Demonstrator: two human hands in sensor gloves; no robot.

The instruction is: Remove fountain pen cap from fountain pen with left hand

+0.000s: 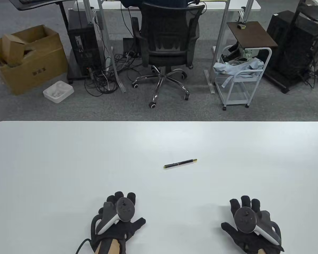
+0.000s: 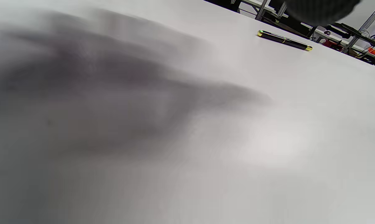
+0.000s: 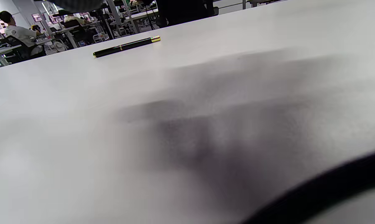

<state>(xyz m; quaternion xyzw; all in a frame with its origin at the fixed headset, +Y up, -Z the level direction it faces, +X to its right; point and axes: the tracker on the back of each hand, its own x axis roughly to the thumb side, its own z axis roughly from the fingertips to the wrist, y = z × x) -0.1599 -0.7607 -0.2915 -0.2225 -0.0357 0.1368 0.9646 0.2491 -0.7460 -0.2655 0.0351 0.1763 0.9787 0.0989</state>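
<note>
A black fountain pen (image 1: 180, 163) with gold trim lies capped on the white table (image 1: 69, 158), near the middle. It also shows in the left wrist view (image 2: 284, 40) and the right wrist view (image 3: 126, 46). My left hand (image 1: 119, 219) rests flat on the table near the front edge, left of the pen and well short of it, fingers spread and holding nothing. My right hand (image 1: 250, 225) rests flat near the front edge to the right, also holding nothing.
Beyond the table's far edge stand an office chair (image 1: 165, 50), a white cart (image 1: 241, 76) and a cardboard box (image 1: 26, 58) on the floor.
</note>
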